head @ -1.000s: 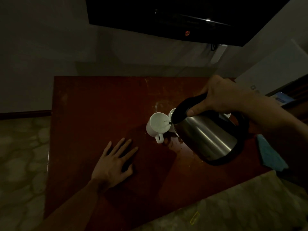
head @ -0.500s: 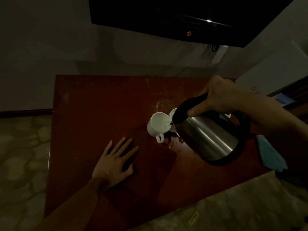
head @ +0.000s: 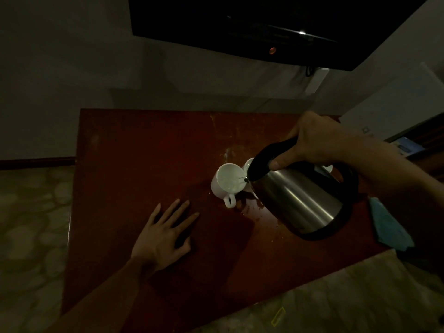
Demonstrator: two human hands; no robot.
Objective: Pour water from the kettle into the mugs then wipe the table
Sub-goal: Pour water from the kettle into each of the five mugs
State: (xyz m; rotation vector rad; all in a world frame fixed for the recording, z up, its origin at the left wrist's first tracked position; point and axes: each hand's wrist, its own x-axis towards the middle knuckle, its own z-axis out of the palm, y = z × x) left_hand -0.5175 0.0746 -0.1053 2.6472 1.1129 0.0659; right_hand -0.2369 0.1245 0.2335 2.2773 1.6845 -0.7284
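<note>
1. A person's right hand (head: 312, 140) has its grip clamped on the black handle of a tilted stainless-steel kettle (head: 300, 203); its spout hangs over the rim of a white ceramic mug (head: 227, 182) at the centre of the dark red wooden table (head: 144, 152).
2. The left hand (head: 163, 236) lies flat and spread on the table, near left of the mug, holding nothing.
3. A second white mug (head: 247, 163) sits touching or just beside the first, mostly hidden; the stream could splash between them.
4. Droplets glint by the mug's handle; tilting further risks overflow.
5. A blue cloth (head: 389, 227) waits at the right edge.
</note>
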